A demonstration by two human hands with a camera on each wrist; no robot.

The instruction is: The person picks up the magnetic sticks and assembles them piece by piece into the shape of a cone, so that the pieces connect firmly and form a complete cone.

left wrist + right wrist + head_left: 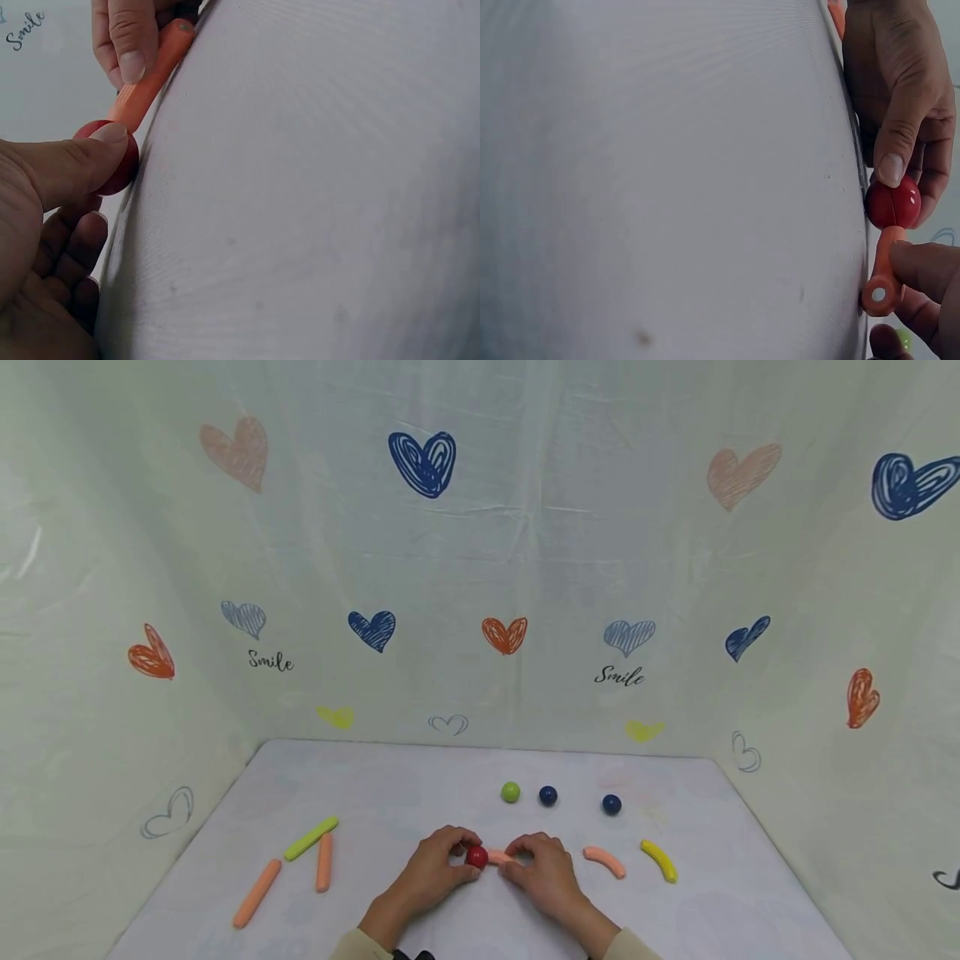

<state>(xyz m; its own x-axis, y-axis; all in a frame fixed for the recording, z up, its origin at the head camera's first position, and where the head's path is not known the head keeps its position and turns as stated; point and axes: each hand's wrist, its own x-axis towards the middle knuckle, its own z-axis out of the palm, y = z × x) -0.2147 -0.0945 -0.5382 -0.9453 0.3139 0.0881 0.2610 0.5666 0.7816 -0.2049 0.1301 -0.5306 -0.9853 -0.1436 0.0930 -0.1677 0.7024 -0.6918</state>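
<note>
Between thumb and fingers, my left hand (433, 867) pinches a shiny red ball (477, 858) low over the white table. A short orange stick (498, 857) is pinched by my right hand (546, 875). One end of the stick (150, 79) meets the ball, and the two form a line. A thin seam runs round the ball (894, 204) in the right wrist view. The stick's free end (879, 294) carries a pale round spot. Whether the stick is fixed into the ball or only touches it, I cannot tell.
On the table (420, 777), a green ball (511, 792) and two dark blue balls (548, 796) lie farther back. A curved orange piece (604, 862) and a yellow one (659, 861) are at right. Two orange sticks (257, 894) and a yellow-green stick (311, 838) lie left.
</note>
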